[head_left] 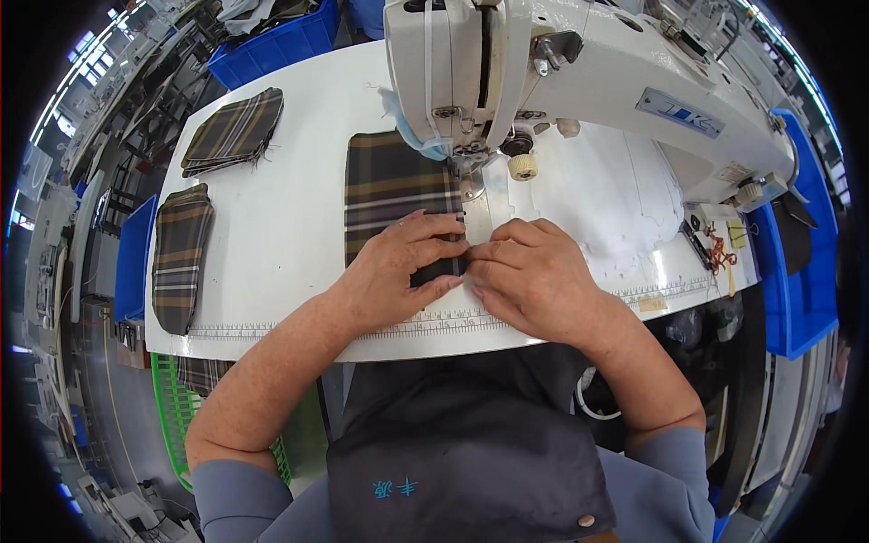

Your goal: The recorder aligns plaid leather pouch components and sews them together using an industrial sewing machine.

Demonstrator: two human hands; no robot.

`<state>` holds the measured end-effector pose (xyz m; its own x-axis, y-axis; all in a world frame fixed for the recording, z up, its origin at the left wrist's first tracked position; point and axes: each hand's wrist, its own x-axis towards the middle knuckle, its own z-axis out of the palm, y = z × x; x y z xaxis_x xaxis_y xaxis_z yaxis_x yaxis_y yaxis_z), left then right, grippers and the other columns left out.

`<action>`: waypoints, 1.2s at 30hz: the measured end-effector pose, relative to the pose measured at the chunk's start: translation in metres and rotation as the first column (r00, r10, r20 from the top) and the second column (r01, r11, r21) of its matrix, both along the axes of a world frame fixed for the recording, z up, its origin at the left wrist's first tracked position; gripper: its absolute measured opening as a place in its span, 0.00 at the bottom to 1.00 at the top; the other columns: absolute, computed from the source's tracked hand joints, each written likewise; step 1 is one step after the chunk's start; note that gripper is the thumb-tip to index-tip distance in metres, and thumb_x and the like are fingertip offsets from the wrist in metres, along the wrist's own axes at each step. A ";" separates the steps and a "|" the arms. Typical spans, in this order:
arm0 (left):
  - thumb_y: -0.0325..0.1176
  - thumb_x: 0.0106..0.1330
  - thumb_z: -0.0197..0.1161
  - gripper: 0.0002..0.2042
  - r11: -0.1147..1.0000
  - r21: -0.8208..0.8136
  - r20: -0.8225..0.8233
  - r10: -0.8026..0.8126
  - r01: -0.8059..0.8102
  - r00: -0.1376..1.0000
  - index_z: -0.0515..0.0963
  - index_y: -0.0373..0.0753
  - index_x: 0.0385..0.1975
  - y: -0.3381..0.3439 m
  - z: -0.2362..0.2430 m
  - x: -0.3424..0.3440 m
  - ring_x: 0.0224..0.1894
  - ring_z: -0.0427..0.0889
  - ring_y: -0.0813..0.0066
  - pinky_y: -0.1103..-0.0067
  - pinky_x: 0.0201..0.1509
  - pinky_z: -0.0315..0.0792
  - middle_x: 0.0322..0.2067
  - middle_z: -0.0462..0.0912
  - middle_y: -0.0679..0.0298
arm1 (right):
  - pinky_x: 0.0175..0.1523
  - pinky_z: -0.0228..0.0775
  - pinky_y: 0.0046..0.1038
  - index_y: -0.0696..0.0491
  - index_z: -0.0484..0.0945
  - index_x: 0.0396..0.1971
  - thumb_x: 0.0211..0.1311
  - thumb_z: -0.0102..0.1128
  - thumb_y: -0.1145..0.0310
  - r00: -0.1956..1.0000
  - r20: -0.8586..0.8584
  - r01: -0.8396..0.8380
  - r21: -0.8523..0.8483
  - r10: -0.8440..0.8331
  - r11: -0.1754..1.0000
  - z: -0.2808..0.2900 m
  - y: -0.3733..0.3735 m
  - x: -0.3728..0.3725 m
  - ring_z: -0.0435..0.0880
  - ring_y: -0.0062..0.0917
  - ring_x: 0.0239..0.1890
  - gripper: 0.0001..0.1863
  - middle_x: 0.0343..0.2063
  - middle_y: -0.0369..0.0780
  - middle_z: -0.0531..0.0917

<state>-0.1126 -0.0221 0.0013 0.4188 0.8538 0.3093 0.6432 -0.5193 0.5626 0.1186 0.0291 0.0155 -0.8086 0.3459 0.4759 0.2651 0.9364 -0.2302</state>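
Observation:
A dark plaid fabric piece [389, 190] with brown and pale stripes lies on the white table under the front of the sewing machine [453, 81]. Its right edge runs up to the presser foot [472, 185]. My left hand [398, 267] rests on the lower part of the piece, thumb and fingers apart, fingertips pointing to its right edge. Close beside it, my right hand [534, 276] is closed with bent fingers pinched at that same edge. The fingertips of both hands nearly meet there. The lower corner of the fabric is partly hidden by my hands.
Two stacks of plaid pieces, an upper one [233, 131] and a lower one [184, 258], sit at the table's left. Blue bins [276, 45] stand beyond the table and at the right [801, 308]. A green basket [172, 407] is below left. A printed ruler strip [389, 328] follows the front edge.

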 end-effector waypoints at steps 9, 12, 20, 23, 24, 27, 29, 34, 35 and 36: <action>0.24 0.57 0.70 0.09 1.000 -0.019 0.083 0.010 -0.008 0.997 0.87 0.36 0.38 0.027 -0.001 -0.011 0.52 0.83 0.62 0.71 0.57 0.78 0.47 0.85 0.60 | 0.43 0.69 0.32 0.51 0.80 0.32 0.49 0.69 0.66 0.999 0.046 0.002 0.064 -0.005 0.998 0.000 0.030 -0.010 0.78 0.28 0.40 0.11 0.32 0.34 0.82; 0.24 0.57 0.70 0.09 1.000 -0.010 0.081 -0.007 0.008 0.997 0.87 0.36 0.38 0.042 -0.002 -0.017 0.50 0.84 0.63 0.72 0.55 0.78 0.46 0.86 0.61 | 0.43 0.69 0.33 0.52 0.80 0.32 0.49 0.68 0.65 0.999 0.050 0.015 0.081 -0.020 0.997 -0.003 0.039 -0.014 0.79 0.29 0.41 0.11 0.33 0.35 0.82; 0.26 0.58 0.71 0.08 0.999 0.020 0.069 0.036 -0.038 0.997 0.87 0.37 0.37 0.071 -0.004 -0.026 0.46 0.85 0.66 0.73 0.51 0.79 0.43 0.87 0.62 | 0.49 0.68 0.34 0.54 0.81 0.40 0.57 0.65 0.62 0.991 0.021 0.127 0.090 -0.130 0.988 -0.013 0.046 -0.021 0.79 0.32 0.46 0.14 0.44 0.36 0.84; 0.28 0.58 0.71 0.09 0.997 0.032 0.032 0.062 -0.064 0.998 0.88 0.39 0.38 0.078 -0.005 -0.031 0.46 0.84 0.66 0.73 0.50 0.80 0.42 0.87 0.63 | 0.52 0.67 0.35 0.54 0.81 0.44 0.59 0.64 0.61 0.988 0.060 0.139 0.081 -0.144 0.987 -0.012 0.044 -0.020 0.78 0.33 0.47 0.17 0.46 0.37 0.83; 0.29 0.58 0.71 0.09 0.996 0.054 0.000 0.064 -0.064 0.998 0.88 0.39 0.39 0.079 -0.005 -0.031 0.46 0.84 0.66 0.73 0.51 0.79 0.42 0.87 0.62 | 0.52 0.67 0.35 0.54 0.81 0.44 0.59 0.64 0.61 0.988 0.061 0.139 0.081 -0.144 0.987 -0.012 0.044 -0.020 0.78 0.33 0.47 0.17 0.46 0.37 0.83; 0.32 0.59 0.70 0.10 0.990 0.122 -0.082 0.074 -0.064 0.994 0.88 0.40 0.40 0.076 -0.003 -0.028 0.47 0.84 0.65 0.73 0.54 0.78 0.43 0.87 0.62 | 0.52 0.66 0.35 0.54 0.81 0.46 0.60 0.63 0.60 0.987 0.052 0.146 0.086 -0.151 0.986 -0.014 0.044 -0.019 0.78 0.34 0.48 0.18 0.47 0.38 0.82; 0.32 0.59 0.71 0.10 0.984 0.161 -0.096 0.091 -0.075 0.991 0.87 0.39 0.39 0.072 -0.003 -0.025 0.46 0.85 0.63 0.72 0.53 0.78 0.42 0.87 0.60 | 0.52 0.66 0.35 0.55 0.81 0.47 0.60 0.63 0.60 0.987 0.046 0.152 0.062 -0.155 0.986 -0.013 0.043 -0.019 0.77 0.33 0.49 0.19 0.48 0.38 0.82; 0.33 0.57 0.72 0.11 0.968 0.218 -0.087 0.148 -0.126 0.985 0.87 0.38 0.39 0.067 -0.003 -0.019 0.44 0.86 0.59 0.69 0.52 0.78 0.41 0.87 0.58 | 0.53 0.66 0.35 0.55 0.81 0.50 0.60 0.63 0.59 0.984 0.048 0.169 0.077 -0.173 0.983 -0.014 0.042 -0.018 0.76 0.34 0.50 0.21 0.48 0.39 0.82; 0.34 0.57 0.72 0.12 0.969 0.213 -0.086 0.147 -0.126 0.985 0.87 0.37 0.40 0.066 -0.003 -0.018 0.45 0.85 0.59 0.69 0.52 0.78 0.42 0.86 0.58 | 0.53 0.66 0.35 0.55 0.81 0.51 0.60 0.63 0.59 0.984 0.050 0.168 0.077 -0.172 0.983 -0.013 0.043 -0.018 0.76 0.34 0.51 0.22 0.48 0.39 0.82; 0.35 0.57 0.72 0.13 0.971 0.206 -0.085 0.145 -0.125 0.986 0.86 0.37 0.41 0.066 -0.003 -0.018 0.45 0.85 0.59 0.69 0.52 0.78 0.43 0.86 0.58 | 0.53 0.66 0.35 0.55 0.81 0.51 0.60 0.63 0.59 0.984 0.050 0.165 0.078 -0.169 0.983 -0.014 0.043 -0.018 0.76 0.34 0.51 0.22 0.48 0.39 0.82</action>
<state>-0.1302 0.0434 -0.0016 0.3410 0.8298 0.4418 0.7620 -0.5192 0.3870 0.1007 0.0717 0.0016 -0.7686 0.4445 0.4601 0.4299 0.8915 -0.1431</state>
